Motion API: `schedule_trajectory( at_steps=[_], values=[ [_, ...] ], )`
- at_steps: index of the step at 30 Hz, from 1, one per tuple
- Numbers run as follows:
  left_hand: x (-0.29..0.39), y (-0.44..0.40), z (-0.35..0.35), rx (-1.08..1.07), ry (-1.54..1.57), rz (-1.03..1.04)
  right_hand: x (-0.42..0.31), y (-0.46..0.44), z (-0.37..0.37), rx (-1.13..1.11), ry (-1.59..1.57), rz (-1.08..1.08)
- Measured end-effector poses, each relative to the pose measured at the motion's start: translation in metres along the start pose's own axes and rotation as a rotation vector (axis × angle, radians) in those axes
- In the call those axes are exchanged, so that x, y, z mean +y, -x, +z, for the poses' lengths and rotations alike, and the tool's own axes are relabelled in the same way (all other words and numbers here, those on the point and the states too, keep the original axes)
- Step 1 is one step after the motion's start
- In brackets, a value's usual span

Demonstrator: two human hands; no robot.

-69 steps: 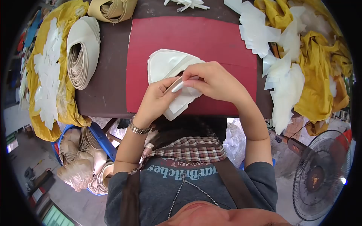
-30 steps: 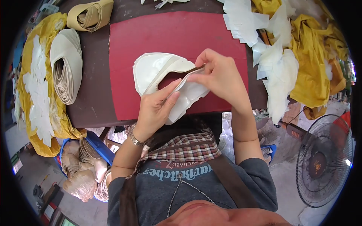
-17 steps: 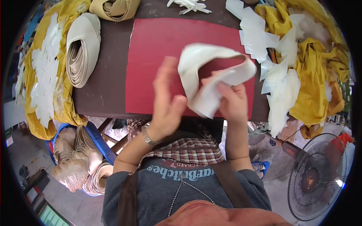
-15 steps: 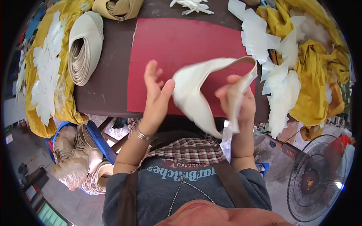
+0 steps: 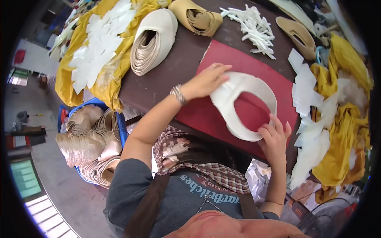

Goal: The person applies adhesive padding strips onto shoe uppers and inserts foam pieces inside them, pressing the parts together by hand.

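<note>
A white shoe-upper-shaped piece (image 5: 228, 97) with a large opening lies over the red mat (image 5: 222, 53). At its upper left edge is my left hand (image 5: 208, 81), the fingers stretched out and slightly blurred, their tips against the piece. My right hand (image 5: 276, 137) holds the lower right edge of the piece; its thumb is partly hidden and some fingers are spread. Through the opening the red mat shows.
On the dark table (image 5: 152, 89) are a stack of pale uppers (image 5: 162, 43), a tan stack (image 5: 210, 22), white strips (image 5: 254, 29) and a tan piece (image 5: 295, 35). Translucent sheets (image 5: 311, 148) lie beside yellow cloth (image 5: 343, 135) at right. A blue crate (image 5: 122, 131) stands lower left.
The view has turned and shifted. The white piece has swung round and come down over the red mat. My left hand has moved up to its upper edge; my right hand remains at it.
</note>
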State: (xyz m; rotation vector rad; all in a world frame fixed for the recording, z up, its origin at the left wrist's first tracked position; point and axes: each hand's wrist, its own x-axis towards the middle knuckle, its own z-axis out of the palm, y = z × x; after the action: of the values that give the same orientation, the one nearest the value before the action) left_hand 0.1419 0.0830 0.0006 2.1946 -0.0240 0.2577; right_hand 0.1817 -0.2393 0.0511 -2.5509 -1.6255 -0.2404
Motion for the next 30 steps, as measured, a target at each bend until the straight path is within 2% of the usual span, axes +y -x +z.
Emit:
schedule_trajectory(
  at_steps=[2,3,5,6,7,8,11,13,17,20,22,24,26,28,30],
  values=[
    [0.028,0.032,-0.014,0.257,-0.096,0.058,-0.004,-0.002,-0.007,0.133,-0.088,0.106],
    [0.038,0.052,-0.029,0.364,-0.252,0.017,-0.006,-0.002,-0.014,0.165,-0.127,0.113],
    [0.022,0.093,-0.049,0.753,-0.719,-0.053,-0.011,0.002,-0.02,0.146,-0.205,0.151],
    [0.0,0.109,-0.062,0.935,-0.794,-0.083,-0.013,0.004,-0.021,0.134,-0.243,0.177],
    [-0.012,0.122,-0.079,0.929,-0.842,-0.177,-0.015,0.004,-0.02,0.111,-0.239,0.185],
    [-0.029,0.134,-0.096,0.84,-1.03,-0.19,-0.017,0.002,-0.019,0.073,-0.227,0.211],
    [-0.056,0.146,-0.117,0.745,-1.023,-0.051,-0.024,-0.007,-0.018,-0.02,-0.188,0.27],
    [-0.054,0.147,-0.119,0.702,-1.045,0.02,-0.03,-0.01,-0.017,0.009,-0.153,0.293],
    [-0.058,0.153,-0.121,0.694,-1.056,0.009,-0.032,-0.008,-0.007,0.025,-0.131,0.31],
    [-0.036,0.142,-0.116,0.677,-1.023,-0.005,-0.03,-0.008,-0.008,-0.025,-0.139,0.327],
    [-0.01,0.116,-0.097,0.699,-0.931,0.046,-0.03,-0.015,-0.009,-0.065,-0.188,0.32],
    [-0.001,0.066,-0.081,0.66,-0.786,0.255,-0.033,-0.024,-0.006,-0.083,-0.214,0.3],
    [-0.014,0.002,-0.066,0.69,-0.75,0.352,-0.041,-0.034,-0.003,-0.075,-0.208,0.271],
    [-0.024,-0.05,-0.056,0.681,-0.882,0.173,-0.048,-0.04,-0.005,-0.066,-0.179,0.233],
    [-0.062,-0.086,-0.05,0.546,-0.942,0.054,-0.049,-0.038,-0.004,-0.051,-0.157,0.221]
  ],
)
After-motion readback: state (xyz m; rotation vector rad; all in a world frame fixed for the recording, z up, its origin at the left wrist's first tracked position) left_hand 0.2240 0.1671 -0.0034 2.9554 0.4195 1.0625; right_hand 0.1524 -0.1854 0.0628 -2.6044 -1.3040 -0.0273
